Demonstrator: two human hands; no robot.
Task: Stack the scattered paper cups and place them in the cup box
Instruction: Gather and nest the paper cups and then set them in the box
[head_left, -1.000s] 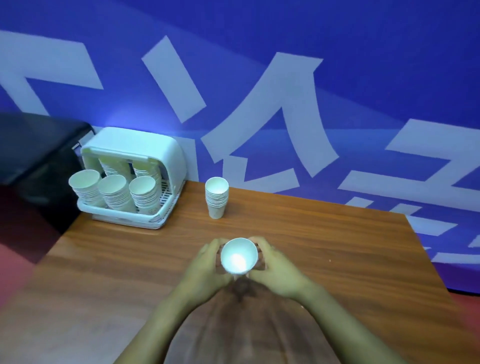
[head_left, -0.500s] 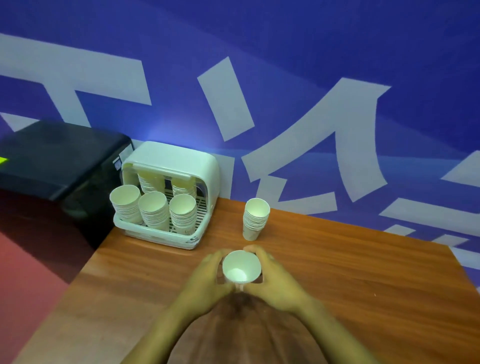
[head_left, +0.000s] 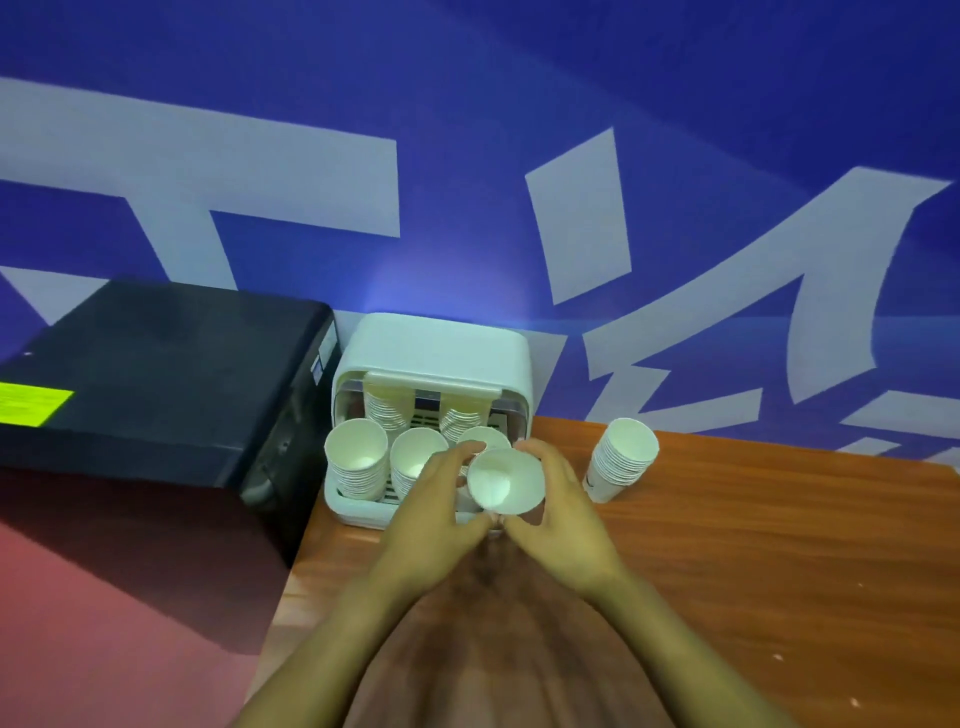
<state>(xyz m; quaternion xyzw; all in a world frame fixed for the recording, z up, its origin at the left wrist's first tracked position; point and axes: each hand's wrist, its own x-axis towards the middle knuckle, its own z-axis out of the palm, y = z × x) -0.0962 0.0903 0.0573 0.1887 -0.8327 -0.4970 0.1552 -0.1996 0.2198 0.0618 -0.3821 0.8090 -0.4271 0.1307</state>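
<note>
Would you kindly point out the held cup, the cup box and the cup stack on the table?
held cup (head_left: 506, 480): head view, inside of its open mouth.
cup box (head_left: 431, 345): head view, white top cover.
cup stack (head_left: 621, 460): head view, ribbed side of rims.

View: one head-worn camera, looking forward and down
Faces: cup box (head_left: 431, 358) against the blue wall (head_left: 675, 104)
Nearness: close above the tabletop (head_left: 779, 545)

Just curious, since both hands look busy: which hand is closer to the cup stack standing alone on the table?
The right hand. It grips the held cups just left of the lone stack, while the left hand sits farther away, in front of the cup box.
</note>
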